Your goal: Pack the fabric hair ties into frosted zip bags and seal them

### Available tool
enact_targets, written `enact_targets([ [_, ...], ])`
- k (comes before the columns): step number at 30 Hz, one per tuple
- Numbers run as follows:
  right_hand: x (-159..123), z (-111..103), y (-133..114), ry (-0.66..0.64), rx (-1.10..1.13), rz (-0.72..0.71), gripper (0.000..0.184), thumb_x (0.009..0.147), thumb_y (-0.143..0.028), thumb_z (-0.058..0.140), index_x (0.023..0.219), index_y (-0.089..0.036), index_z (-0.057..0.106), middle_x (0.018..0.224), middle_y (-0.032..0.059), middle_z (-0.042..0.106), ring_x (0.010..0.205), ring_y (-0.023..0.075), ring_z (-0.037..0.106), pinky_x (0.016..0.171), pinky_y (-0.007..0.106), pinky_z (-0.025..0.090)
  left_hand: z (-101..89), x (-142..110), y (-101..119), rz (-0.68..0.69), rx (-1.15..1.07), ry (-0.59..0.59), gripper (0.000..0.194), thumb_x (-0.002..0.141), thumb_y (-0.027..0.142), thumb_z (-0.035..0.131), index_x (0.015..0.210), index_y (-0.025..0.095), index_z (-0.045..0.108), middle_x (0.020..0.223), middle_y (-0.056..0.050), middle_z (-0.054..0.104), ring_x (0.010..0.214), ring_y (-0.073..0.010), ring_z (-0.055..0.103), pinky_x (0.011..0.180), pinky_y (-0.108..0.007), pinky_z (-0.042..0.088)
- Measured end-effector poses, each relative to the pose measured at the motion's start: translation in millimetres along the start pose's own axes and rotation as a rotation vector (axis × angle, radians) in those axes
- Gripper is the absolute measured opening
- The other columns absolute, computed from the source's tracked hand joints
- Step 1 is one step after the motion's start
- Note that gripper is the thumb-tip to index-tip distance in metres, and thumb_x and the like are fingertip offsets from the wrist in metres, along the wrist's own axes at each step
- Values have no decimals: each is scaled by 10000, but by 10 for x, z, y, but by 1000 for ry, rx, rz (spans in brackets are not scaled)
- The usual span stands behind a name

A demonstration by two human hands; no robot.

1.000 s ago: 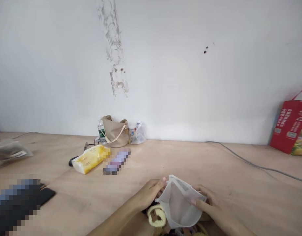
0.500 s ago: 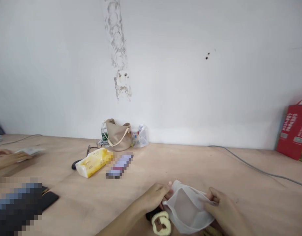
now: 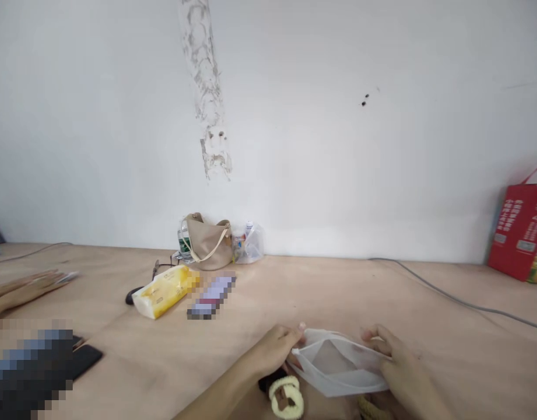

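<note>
A frosted translucent zip bag (image 3: 338, 379) lies between my hands at the front of the table, its mouth spread into a wide gap. My left hand (image 3: 279, 350) pinches the bag's left corner, thumb pointing up. At the right end, my right hand (image 3: 393, 356) has bent fingers over the rim, with the bag's edge against it; its thumb is hard to make out. Beneath my left hand sits a fluffy cream ring (image 3: 298, 402) with a brown patch, like a hair tie. A black item (image 3: 270, 380) shows beside it. Partly hidden below the bag is an olive-brown fuzzy thing (image 3: 373, 408).
A yellow tissue pack (image 3: 167, 291) and a blurred-out phone (image 3: 212, 296) lie left of centre. Behind them stand a beige handbag (image 3: 209, 242) and a plastic bag (image 3: 253, 245). A grey cable (image 3: 443, 291) and red bag (image 3: 513, 233) are right. Another person's hands (image 3: 32, 289) are far left.
The bag has flattened and its mouth is now wider and lower. My right hand's fingers have lifted and loosened along the rim. The other person's hands have shifted slightly.
</note>
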State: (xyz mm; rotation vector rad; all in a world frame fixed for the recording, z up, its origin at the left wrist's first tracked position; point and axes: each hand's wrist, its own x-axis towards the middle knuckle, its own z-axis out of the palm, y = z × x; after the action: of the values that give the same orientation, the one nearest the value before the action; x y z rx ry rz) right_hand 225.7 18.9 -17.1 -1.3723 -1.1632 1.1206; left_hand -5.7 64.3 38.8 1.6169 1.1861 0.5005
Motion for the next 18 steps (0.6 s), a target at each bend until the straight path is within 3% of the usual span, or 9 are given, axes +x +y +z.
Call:
enact_targets([
  [4, -25, 63, -109, 38, -99, -12, 169, 561, -279, 445, 728, -266, 428, 578, -45, 637, 465, 154, 530, 427, 226, 325, 9, 4, 11, -2, 6, -4, 787, 667, 826, 429, 816, 99, 692, 646, -82, 668, 550, -193, 611, 450, -228, 384],
  [7, -22, 86, -189, 27, -106, -6, 179, 586, -289, 447, 762, -263, 465, 524, -54, 606, 475, 163, 558, 425, 226, 354, 18, 25, 16, -19, 6, 5, 732, 683, 801, 456, 800, 112, 675, 646, -65, 653, 515, -176, 589, 437, -225, 377],
  [12, -31, 89, -240, -14, -82, 11, 238, 581, -272, 480, 818, -264, 499, 571, -55, 637, 517, 177, 603, 445, 238, 405, 11, 67, 14, -42, -13, 15, 644, 723, 758, 469, 730, 140, 650, 528, -4, 559, 459, -160, 549, 445, -239, 397],
  [18, -61, 104, -188, 24, -29, -6, 197, 585, -275, 507, 779, -250, 526, 592, -42, 654, 540, 172, 602, 475, 237, 398, 6, 96, -22, -69, -51, 13, 608, 754, 711, 496, 823, 134, 674, 540, -20, 602, 504, -207, 607, 481, -282, 448],
])
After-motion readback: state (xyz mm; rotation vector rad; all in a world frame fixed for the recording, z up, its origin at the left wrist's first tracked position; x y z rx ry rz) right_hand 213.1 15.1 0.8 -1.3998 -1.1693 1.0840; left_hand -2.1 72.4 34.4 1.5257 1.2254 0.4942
